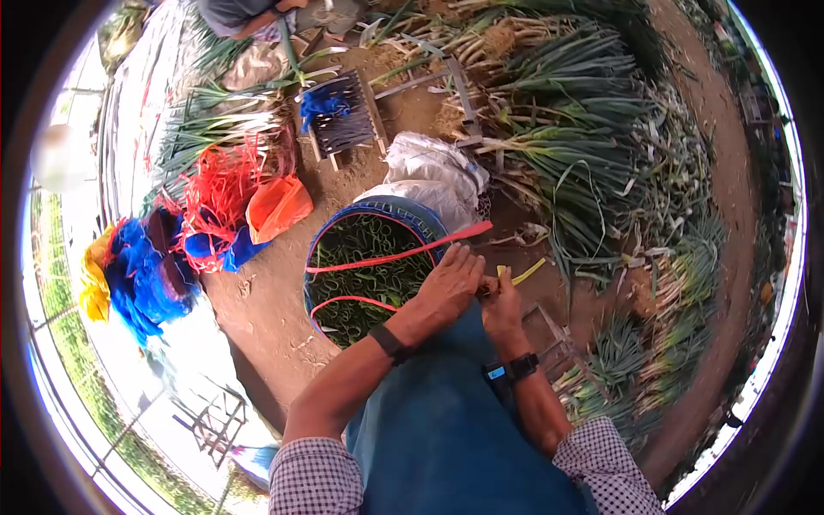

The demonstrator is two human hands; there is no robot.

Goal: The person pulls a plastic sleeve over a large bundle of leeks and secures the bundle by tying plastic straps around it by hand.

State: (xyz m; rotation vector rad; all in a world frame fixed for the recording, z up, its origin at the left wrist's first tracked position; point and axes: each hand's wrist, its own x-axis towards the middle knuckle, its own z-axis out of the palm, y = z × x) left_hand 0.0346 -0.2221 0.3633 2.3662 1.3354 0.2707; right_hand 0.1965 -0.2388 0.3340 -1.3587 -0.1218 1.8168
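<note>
A round blue-rimmed basket [314, 296] stands before me, packed with green leek tops [365, 249] seen end-on. A red strap [378, 259] runs across its mouth, its free end sticking out past the right rim. Another red strap [354, 301] curves over the lower part of the mouth. My left hand [446, 287] is closed at the basket's right side, just below the red strap; its fingertips are hidden. Touching or nearly touching it, my right hand [502, 313] pinches near a narrow yellow strip [529, 271] that points right.
Leeks [566, 103] lie heaped at upper right, with more at lower right. White sacking [433, 167] sits behind the basket. A spiked rack [343, 116] stands beyond. Red netting [225, 193] and blue netting [142, 275] are at left. Another person's arm [257, 21] shows at top.
</note>
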